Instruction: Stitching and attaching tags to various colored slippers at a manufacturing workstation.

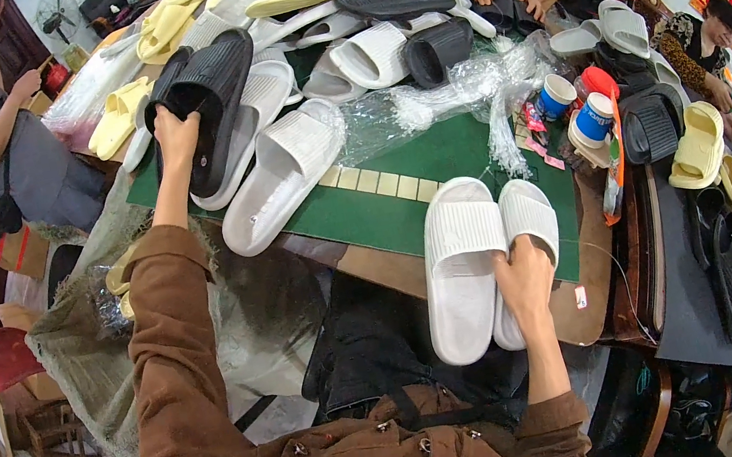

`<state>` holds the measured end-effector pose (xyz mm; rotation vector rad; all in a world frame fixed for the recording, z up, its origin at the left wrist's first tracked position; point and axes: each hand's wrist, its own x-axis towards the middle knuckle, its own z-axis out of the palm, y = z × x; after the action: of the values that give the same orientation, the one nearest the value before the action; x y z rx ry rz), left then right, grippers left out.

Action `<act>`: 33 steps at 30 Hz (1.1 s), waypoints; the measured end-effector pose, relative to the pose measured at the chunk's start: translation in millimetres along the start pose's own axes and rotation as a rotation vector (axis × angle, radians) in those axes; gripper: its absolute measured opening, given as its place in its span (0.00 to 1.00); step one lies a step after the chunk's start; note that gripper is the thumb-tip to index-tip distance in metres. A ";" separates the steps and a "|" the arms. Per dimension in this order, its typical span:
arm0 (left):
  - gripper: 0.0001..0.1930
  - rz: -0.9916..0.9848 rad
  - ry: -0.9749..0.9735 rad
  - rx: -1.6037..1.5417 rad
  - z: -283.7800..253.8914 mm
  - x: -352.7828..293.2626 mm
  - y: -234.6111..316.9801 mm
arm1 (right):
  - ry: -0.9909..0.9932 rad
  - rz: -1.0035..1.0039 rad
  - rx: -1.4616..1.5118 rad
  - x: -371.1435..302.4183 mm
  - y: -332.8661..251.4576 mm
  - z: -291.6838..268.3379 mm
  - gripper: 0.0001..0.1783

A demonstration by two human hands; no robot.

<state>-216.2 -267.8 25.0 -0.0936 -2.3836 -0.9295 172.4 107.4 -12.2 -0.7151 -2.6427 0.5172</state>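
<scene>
Honestly, L hand (177, 136) has a black slipper (218, 67) gripped, R hand (526, 283) pinches 2 white slippers (465, 304) tgthr; pair cld drop if that 1-handed pinch loosens imo.

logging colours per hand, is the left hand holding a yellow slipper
No, the left hand has hold of a black slipper with a ribbed strap.

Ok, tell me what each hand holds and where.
Left hand: a black slipper, at its strap opening. Right hand: a white slipper, likewise. The exact finger placement is hidden.
</scene>
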 end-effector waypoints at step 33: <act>0.31 0.220 0.291 -0.156 -15.9 -114.7 84.4 | -0.262 -0.073 0.565 -20.2 -10.1 -33.8 0.17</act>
<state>-90.8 -198.5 23.6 -0.2569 -1.9875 -0.9515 198.9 96.9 16.7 -0.3906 -2.5334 1.3389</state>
